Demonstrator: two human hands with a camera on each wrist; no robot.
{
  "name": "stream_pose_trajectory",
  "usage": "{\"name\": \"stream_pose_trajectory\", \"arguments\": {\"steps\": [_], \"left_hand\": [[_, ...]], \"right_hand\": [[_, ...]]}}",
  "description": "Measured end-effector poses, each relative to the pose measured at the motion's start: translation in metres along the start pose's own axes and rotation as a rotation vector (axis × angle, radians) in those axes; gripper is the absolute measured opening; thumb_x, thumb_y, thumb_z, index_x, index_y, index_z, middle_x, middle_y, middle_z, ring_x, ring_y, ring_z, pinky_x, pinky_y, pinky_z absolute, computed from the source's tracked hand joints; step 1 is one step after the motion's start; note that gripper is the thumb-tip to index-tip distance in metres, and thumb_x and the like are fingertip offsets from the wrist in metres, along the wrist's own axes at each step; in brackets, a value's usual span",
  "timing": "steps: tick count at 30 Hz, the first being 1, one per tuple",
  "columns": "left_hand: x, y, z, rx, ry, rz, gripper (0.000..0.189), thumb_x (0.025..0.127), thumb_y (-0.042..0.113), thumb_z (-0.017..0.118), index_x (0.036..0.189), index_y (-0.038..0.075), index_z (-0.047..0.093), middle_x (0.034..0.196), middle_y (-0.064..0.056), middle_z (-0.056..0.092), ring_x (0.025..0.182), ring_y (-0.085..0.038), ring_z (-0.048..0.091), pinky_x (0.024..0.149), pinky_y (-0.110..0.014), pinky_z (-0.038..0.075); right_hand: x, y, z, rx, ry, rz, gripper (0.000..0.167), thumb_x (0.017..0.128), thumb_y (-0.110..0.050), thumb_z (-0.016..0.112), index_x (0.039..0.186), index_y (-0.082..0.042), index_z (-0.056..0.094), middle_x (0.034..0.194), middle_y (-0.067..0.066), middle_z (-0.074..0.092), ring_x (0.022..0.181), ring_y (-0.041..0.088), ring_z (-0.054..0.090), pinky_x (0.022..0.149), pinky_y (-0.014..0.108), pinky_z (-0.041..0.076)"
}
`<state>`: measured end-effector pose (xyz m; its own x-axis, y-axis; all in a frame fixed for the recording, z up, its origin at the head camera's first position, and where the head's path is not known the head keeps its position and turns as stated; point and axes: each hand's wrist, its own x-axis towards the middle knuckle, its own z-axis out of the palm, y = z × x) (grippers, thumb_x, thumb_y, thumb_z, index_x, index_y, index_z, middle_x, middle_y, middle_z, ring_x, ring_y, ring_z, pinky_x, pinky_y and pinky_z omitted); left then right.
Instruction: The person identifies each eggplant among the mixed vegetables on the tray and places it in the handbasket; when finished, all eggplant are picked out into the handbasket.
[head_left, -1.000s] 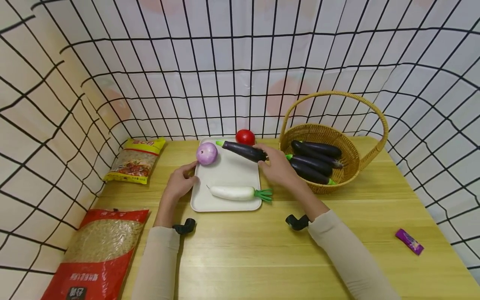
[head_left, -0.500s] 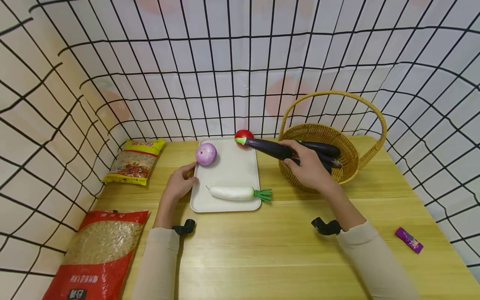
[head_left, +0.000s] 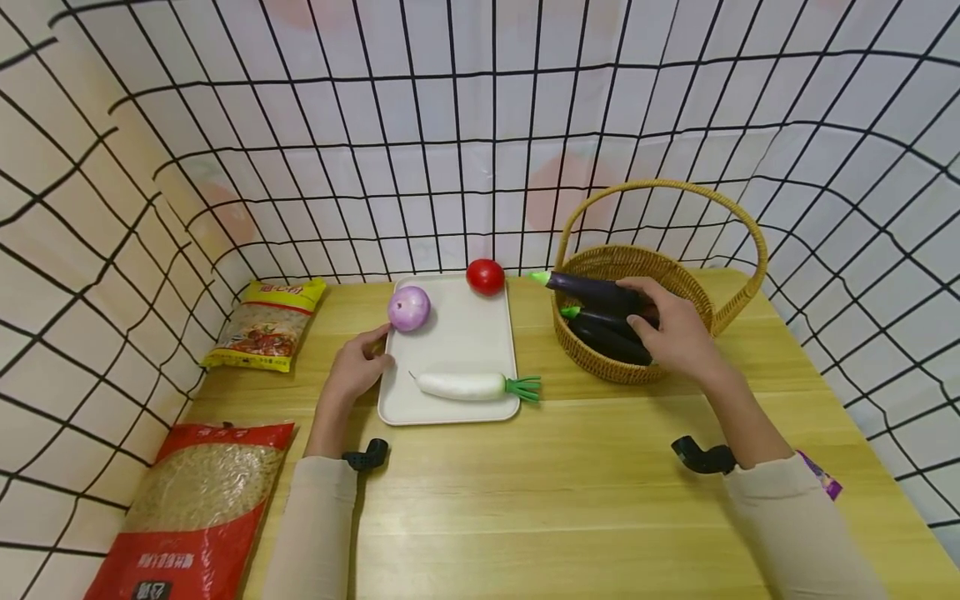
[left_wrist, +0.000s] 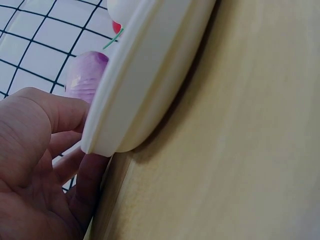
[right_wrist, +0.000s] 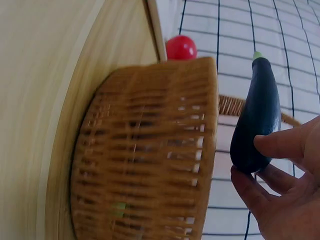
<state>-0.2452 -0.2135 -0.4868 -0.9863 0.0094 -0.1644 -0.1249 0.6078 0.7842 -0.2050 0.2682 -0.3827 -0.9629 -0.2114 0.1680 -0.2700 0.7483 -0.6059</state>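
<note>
My right hand [head_left: 675,333] grips a dark purple eggplant [head_left: 588,288] by its thick end, its green stem pointing left. In the head view it overlaps the wicker basket [head_left: 716,300]; in the right wrist view the held eggplant [right_wrist: 257,115] is above the basket's rim. Other eggplants [head_left: 607,337] lie in the basket, partly hidden by the hand. My left hand [head_left: 358,364] holds the left edge of a white tray [head_left: 465,333], with thumb and fingers at the rim in the left wrist view. On the tray are a purple onion [head_left: 409,308], a red tomato [head_left: 485,277] and a white radish [head_left: 465,386].
At the left lie a yellow-topped food packet [head_left: 266,325] and a large red bag [head_left: 195,508] of pale grain-like food. A small purple packet [head_left: 825,479] is partly behind the right sleeve. Black wire grid [head_left: 465,150] stands behind and on both sides. The basket's tall handle [head_left: 660,185] arches up.
My right hand has carried the eggplant rightward, from over the tray to over the basket. The tomato is now uncovered. The left hand has kept its place at the tray's edge.
</note>
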Motion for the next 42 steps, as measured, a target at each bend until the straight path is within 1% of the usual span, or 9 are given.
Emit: {"name": "stream_pose_trajectory", "arguments": {"steps": [5, 11, 14, 18, 20, 22, 26, 33, 42], "left_hand": [[-0.001, 0.000, -0.001, -0.009, 0.002, -0.007, 0.068, 0.092, 0.019, 0.064, 0.157, 0.025, 0.045, 0.161, -0.011, 0.045, 0.113, -0.031, 0.050, 0.093, -0.040, 0.047], [-0.001, 0.000, -0.001, -0.014, 0.007, -0.005, 0.067, 0.093, 0.019, 0.064, 0.157, 0.025, 0.046, 0.161, -0.010, 0.045, 0.114, -0.031, 0.050, 0.097, -0.042, 0.048], [-0.002, 0.000, -0.002, -0.012, 0.003, -0.009, 0.067, 0.092, 0.020, 0.064, 0.157, 0.026, 0.045, 0.161, -0.010, 0.045, 0.115, -0.032, 0.050, 0.098, -0.044, 0.048], [-0.003, 0.000, -0.002, -0.012, -0.003, -0.015, 0.068, 0.092, 0.020, 0.064, 0.157, 0.026, 0.045, 0.162, -0.011, 0.044, 0.117, -0.033, 0.049, 0.102, -0.047, 0.048], [-0.003, 0.000, -0.002, -0.011, -0.004, -0.017, 0.068, 0.092, 0.020, 0.064, 0.158, 0.025, 0.044, 0.162, -0.011, 0.043, 0.118, -0.033, 0.049, 0.103, -0.048, 0.048], [-0.003, 0.000, -0.002, -0.012, -0.005, -0.017, 0.068, 0.092, 0.020, 0.064, 0.158, 0.025, 0.044, 0.162, -0.011, 0.043, 0.117, -0.033, 0.049, 0.103, -0.048, 0.048], [-0.002, 0.000, -0.001, -0.008, 0.002, -0.017, 0.068, 0.092, 0.019, 0.064, 0.157, 0.026, 0.045, 0.162, -0.011, 0.044, 0.115, -0.032, 0.050, 0.098, -0.044, 0.048], [-0.003, 0.000, -0.001, 0.015, 0.016, 0.022, 0.065, 0.094, 0.019, 0.063, 0.157, 0.025, 0.046, 0.160, -0.012, 0.046, 0.113, -0.032, 0.053, 0.096, -0.044, 0.050], [-0.003, 0.001, -0.002, 0.016, 0.000, 0.019, 0.066, 0.094, 0.020, 0.063, 0.157, 0.025, 0.045, 0.159, -0.014, 0.047, 0.111, -0.032, 0.053, 0.094, -0.042, 0.050]], "right_hand": [[-0.001, 0.018, -0.008, -0.013, 0.031, 0.010, 0.051, 0.102, -0.002, 0.055, 0.152, -0.012, 0.045, 0.144, 0.026, 0.054, 0.115, 0.045, 0.060, 0.087, 0.058, 0.049], [0.001, 0.033, -0.015, -0.016, -0.002, 0.102, 0.053, 0.102, -0.002, 0.051, 0.153, -0.011, 0.040, 0.149, 0.029, 0.048, 0.127, 0.050, 0.051, 0.095, 0.063, 0.046], [0.002, 0.039, -0.016, -0.049, -0.018, 0.130, 0.054, 0.102, -0.002, 0.051, 0.154, -0.011, 0.039, 0.150, 0.031, 0.046, 0.126, 0.049, 0.051, 0.087, 0.059, 0.047], [0.003, 0.046, -0.015, -0.097, -0.022, 0.142, 0.054, 0.102, -0.002, 0.050, 0.154, -0.009, 0.038, 0.150, 0.033, 0.045, 0.091, 0.043, 0.056, 0.076, 0.051, 0.040], [0.004, 0.049, -0.014, -0.117, -0.026, 0.144, 0.054, 0.101, -0.002, 0.050, 0.153, -0.008, 0.038, 0.149, 0.034, 0.045, 0.084, 0.040, 0.053, 0.078, 0.053, 0.040], [0.006, 0.051, -0.013, -0.136, -0.034, 0.142, 0.054, 0.100, -0.002, 0.050, 0.153, -0.006, 0.038, 0.148, 0.035, 0.045, 0.091, 0.046, 0.056, 0.084, 0.059, 0.043], [0.009, 0.056, -0.012, -0.180, -0.055, 0.135, 0.056, 0.098, 0.000, 0.049, 0.152, 0.000, 0.036, 0.146, 0.037, 0.046, 0.130, 0.056, 0.046, 0.102, 0.069, 0.039], [0.010, 0.058, -0.007, -0.234, -0.127, 0.172, 0.065, 0.096, 0.002, 0.048, 0.157, 0.006, 0.027, 0.149, 0.041, 0.039, 0.134, 0.060, 0.037, 0.104, 0.072, 0.036], [0.007, 0.054, -0.007, -0.220, -0.125, 0.158, 0.068, 0.101, -0.012, 0.055, 0.159, 0.004, 0.025, 0.156, 0.040, 0.029, 0.140, 0.059, 0.029, 0.109, 0.074, 0.030]]}}
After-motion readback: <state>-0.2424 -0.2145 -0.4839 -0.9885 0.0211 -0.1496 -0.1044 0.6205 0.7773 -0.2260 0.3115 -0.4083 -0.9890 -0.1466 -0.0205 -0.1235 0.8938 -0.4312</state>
